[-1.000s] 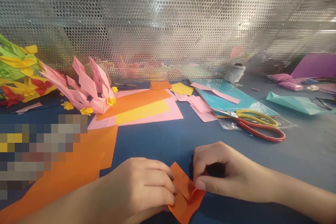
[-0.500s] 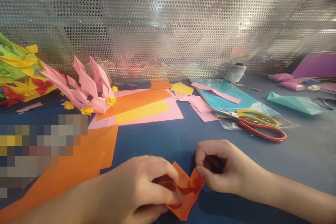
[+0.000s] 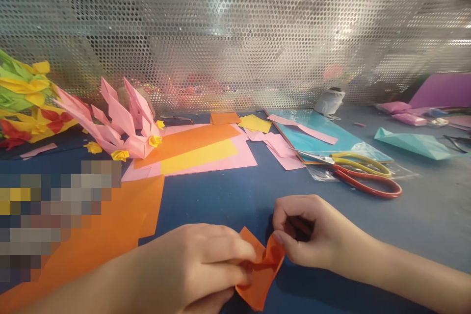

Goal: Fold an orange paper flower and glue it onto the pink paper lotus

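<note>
A small folded piece of orange paper (image 3: 259,287) is between my two hands, low in the middle of the head view. My left hand (image 3: 200,267) is closed on its left side, with the fingertips pressed into the fold. At the paper's upper right corner, my right hand (image 3: 312,235) pinches the edge between thumb and curled fingers. That corner curls upward, and a crease runs across the middle. My left fingers hide the paper's left part.
Scissors (image 3: 353,171) with yellow and red handles lie beyond my right hand. Orange sheets (image 3: 110,225) spread at left. Behind stand a pink folded-paper piece (image 3: 123,122), a blue packet (image 3: 312,130) and a white spool (image 3: 330,102). A perforated metal screen (image 3: 235,34) closes the back.
My left fingers have shifted slightly and pushed farther into the orange paper's fold. The right corner curls a little more. My right hand stays nearly in place.
</note>
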Demonstrator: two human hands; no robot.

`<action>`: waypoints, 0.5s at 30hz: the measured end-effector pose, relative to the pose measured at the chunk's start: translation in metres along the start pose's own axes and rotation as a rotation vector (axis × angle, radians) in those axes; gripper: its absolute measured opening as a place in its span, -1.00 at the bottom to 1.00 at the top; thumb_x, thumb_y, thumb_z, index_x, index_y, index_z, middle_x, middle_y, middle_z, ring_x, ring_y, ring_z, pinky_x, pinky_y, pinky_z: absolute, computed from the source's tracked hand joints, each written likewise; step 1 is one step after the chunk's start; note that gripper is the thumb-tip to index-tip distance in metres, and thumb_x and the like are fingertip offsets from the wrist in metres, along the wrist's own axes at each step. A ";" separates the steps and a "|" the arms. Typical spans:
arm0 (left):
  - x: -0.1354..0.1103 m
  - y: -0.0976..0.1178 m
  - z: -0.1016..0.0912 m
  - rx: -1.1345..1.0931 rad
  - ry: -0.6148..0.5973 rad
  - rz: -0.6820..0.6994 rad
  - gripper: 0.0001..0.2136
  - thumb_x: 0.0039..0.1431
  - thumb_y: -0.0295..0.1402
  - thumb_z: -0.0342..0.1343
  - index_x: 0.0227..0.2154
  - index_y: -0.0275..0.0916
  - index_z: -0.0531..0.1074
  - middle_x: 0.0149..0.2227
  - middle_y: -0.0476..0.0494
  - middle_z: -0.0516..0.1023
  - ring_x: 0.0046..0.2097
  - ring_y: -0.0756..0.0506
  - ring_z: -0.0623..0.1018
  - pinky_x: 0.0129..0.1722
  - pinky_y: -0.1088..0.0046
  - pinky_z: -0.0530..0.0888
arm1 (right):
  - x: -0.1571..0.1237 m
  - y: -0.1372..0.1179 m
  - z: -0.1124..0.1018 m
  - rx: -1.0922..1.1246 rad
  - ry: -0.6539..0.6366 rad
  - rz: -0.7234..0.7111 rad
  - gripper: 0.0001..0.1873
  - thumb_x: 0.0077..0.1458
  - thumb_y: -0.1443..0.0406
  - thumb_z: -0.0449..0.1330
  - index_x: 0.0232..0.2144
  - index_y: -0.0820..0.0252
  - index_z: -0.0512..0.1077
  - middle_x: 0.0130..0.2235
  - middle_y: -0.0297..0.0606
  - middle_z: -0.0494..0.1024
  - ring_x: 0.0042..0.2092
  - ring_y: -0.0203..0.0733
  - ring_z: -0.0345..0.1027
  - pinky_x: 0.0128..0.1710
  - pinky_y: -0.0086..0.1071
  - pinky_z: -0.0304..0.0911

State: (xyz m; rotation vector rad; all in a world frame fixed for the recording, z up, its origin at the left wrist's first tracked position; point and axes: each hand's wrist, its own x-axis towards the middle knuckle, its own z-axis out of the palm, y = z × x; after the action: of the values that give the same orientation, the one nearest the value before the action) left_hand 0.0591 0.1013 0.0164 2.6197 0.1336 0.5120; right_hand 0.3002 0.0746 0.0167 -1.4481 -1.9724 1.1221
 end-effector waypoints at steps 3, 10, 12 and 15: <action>0.002 -0.002 -0.003 -0.015 -0.041 0.014 -0.70 0.17 -0.66 -0.07 -0.07 -0.33 0.37 -0.04 -0.25 0.55 -0.02 -0.16 0.51 0.04 0.37 0.43 | 0.000 0.000 0.001 -0.007 0.006 0.010 -0.86 -0.16 0.43 0.09 -0.63 0.16 0.20 -0.60 -0.50 0.19 -0.56 -0.42 -0.01 -0.61 -0.52 -0.06; 0.003 -0.004 -0.007 -0.007 -0.071 0.040 -0.69 0.11 -0.69 -0.08 -0.13 -0.31 0.38 0.10 -0.21 0.47 0.00 -0.16 0.50 0.08 0.35 0.40 | 0.000 0.000 0.001 -0.026 0.029 0.014 -0.85 -0.18 0.44 0.09 -0.65 0.16 0.19 -0.61 -0.50 0.21 -0.56 -0.42 0.02 -0.61 -0.53 -0.03; 0.003 -0.003 -0.008 0.011 -0.100 0.036 -0.68 0.08 -0.69 -0.08 -0.14 -0.32 0.39 0.14 -0.17 0.43 0.01 -0.15 0.49 0.09 0.39 0.38 | 0.000 0.000 0.002 -0.034 0.041 0.006 -0.85 -0.19 0.44 0.08 -0.65 0.16 0.19 -0.61 -0.49 0.20 -0.57 -0.41 0.02 -0.62 -0.53 -0.03; 0.006 -0.003 -0.009 0.002 -0.127 0.029 -0.69 0.02 -0.67 -0.07 -0.20 -0.32 0.42 0.12 -0.14 0.46 0.02 -0.13 0.47 0.10 0.41 0.37 | 0.000 -0.001 0.003 -0.045 0.053 0.008 -0.85 -0.19 0.45 0.07 -0.66 0.16 0.18 -0.61 -0.49 0.20 -0.57 -0.41 0.02 -0.62 -0.53 -0.03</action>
State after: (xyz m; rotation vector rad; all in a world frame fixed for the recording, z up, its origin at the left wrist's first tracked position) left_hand 0.0612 0.1091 0.0240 2.6508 0.0554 0.3543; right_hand 0.2973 0.0738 0.0158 -1.4939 -1.9685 1.0378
